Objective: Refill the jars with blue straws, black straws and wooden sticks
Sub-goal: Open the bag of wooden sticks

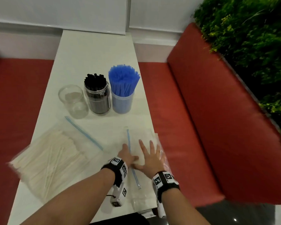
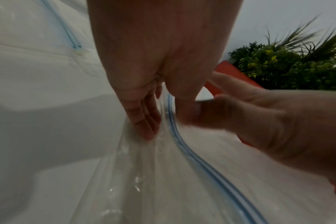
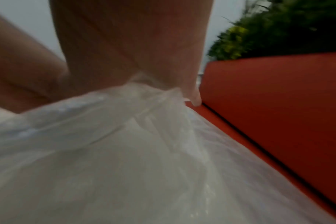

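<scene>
Clear glossy plastic zip bags (image 1: 141, 143); smooth transparent glass jar (image 1: 72, 101); matt white counter (image 1: 94, 52); pale wooden sticks (image 1: 49, 153).

- No words, brand names, labels or numbers can be read in any of the three views.
- Black-and-white square coded markers are borne by the band on the left wrist (image 1: 118, 166) and by the band on the right wrist (image 1: 165, 180); only block patterns are shown on them, with no letters or digits.
- More such markers are carried on the white camera housing below the left wrist (image 1: 118, 197), likewise without legible characters.
</scene>
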`<state>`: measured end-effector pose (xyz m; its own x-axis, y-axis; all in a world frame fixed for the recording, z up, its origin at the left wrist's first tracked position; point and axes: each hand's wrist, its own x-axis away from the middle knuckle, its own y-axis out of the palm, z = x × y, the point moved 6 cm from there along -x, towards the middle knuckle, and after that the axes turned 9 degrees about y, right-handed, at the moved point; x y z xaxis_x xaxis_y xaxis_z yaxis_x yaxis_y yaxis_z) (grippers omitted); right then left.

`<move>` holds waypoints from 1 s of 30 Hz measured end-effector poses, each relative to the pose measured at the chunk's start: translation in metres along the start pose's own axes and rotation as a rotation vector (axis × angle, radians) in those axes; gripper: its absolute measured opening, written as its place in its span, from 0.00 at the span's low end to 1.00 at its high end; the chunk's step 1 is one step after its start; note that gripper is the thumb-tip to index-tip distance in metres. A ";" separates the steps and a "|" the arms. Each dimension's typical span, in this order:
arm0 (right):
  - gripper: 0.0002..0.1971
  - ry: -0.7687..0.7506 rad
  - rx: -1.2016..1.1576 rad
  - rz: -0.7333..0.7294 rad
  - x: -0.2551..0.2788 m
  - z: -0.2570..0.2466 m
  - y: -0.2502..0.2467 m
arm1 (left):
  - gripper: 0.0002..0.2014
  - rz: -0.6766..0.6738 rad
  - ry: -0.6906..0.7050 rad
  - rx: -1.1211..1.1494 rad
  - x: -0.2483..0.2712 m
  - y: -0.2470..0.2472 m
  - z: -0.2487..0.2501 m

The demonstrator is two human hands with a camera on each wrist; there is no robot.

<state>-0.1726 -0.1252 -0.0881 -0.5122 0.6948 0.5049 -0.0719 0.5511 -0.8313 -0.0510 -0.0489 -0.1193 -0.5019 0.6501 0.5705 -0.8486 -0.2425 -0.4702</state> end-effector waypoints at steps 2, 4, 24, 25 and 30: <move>0.61 -0.023 0.120 -0.146 -0.006 -0.002 0.025 | 0.33 0.001 0.012 0.001 -0.004 0.002 -0.001; 0.61 0.031 0.184 -0.238 -0.008 0.007 0.046 | 0.36 0.008 0.032 0.005 -0.005 0.000 -0.002; 0.27 -0.164 0.016 -0.241 -0.056 -0.240 0.016 | 0.16 0.412 -0.100 -0.182 0.043 -0.209 -0.101; 0.27 -0.123 0.027 -0.249 -0.060 -0.247 0.024 | 0.17 0.383 -0.111 -0.222 0.044 -0.213 -0.110; 0.28 -0.026 -0.217 -0.309 -0.067 -0.266 0.054 | 0.22 0.284 -0.170 -0.119 0.047 -0.222 -0.147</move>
<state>0.0860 -0.0192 -0.1046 -0.5163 0.4705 0.7156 -0.0448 0.8196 -0.5712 0.1391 0.1415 -0.0875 -0.7441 0.4375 0.5050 -0.6509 -0.3044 -0.6954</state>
